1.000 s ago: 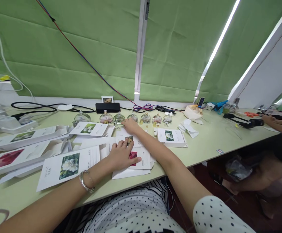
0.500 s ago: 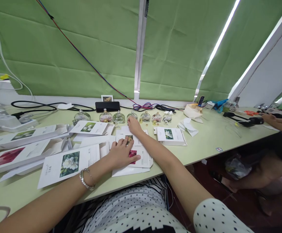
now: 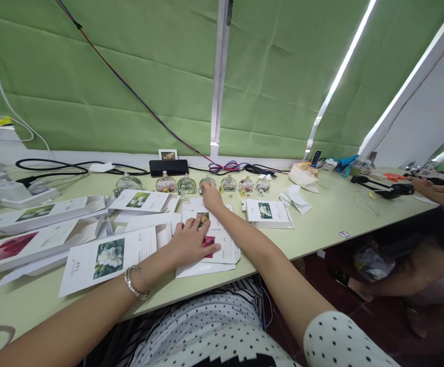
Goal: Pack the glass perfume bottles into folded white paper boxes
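The step in hand seemed to be the handling of one squat, rounded clear-glass bottle (image 3: 208, 179) in the row along the far side of the pale green table (image 3: 313, 216). It was the fourth from the left, just beyond the fingertips of the bare right hand (image 3: 211, 198). That hand's fingers were bent and bunched at the bottle's near side, partly covering it; whether they gripped it, or some small part beside it, could not be told. The right arm stretched from the near edge toward the far left, elbow only slightly bent, the back of the hand upward. The bare left hand (image 3: 191, 240) lay nearer and to the left, palm down, fingers apart and gripping nothing visible, resting on flat white printed cardboard (image 3: 227, 248) with a red flower picture. Its forearm ran in from the near left, a silver bracelet (image 3: 135, 283) at the wrist. Judged from this pose, the next move called for a light, narrow fingertip pinch, since a greenish glass bottle (image 3: 187, 184) stood close on the left and a clear glass bottle with gold beside its base (image 3: 229, 182) on the right; a wide sweep could have tipped either.
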`<state>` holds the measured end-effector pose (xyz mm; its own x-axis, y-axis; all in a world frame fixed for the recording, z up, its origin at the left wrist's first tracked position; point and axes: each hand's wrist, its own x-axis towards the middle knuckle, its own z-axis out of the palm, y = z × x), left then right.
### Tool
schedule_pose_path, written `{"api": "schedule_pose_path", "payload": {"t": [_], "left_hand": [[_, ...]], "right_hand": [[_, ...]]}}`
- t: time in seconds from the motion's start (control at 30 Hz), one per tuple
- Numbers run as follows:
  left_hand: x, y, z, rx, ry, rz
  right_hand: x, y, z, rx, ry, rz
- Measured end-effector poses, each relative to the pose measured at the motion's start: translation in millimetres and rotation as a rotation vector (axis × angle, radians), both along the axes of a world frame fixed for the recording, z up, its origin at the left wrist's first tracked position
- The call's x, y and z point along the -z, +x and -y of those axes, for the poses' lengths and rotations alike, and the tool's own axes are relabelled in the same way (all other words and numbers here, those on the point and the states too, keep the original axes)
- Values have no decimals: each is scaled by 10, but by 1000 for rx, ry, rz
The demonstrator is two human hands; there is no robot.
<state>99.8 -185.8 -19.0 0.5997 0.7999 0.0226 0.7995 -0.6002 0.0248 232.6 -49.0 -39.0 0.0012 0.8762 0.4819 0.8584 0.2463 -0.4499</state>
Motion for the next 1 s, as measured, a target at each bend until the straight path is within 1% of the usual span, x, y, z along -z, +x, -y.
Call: {"api": "schedule_pose_path", "payload": {"t": [0.17, 0.33, 0.53, 0.77, 1.0], "left_hand": [[-16, -3, 9, -5, -19, -2], [-23, -3, 14, -6, -23, -9], [-25, 4, 15, -6, -15, -5], [-18, -2, 17, -5, -16, 10], [-20, 5, 19, -10, -27, 21]], "right_hand": [[-26, -11, 17, 32, 63, -9], [-30, -29, 23, 11, 89, 1], [-23, -35, 18, -28, 98, 11], [-55, -27, 37, -67, 76, 30], [-57, -31, 54, -65, 63, 47]]}}
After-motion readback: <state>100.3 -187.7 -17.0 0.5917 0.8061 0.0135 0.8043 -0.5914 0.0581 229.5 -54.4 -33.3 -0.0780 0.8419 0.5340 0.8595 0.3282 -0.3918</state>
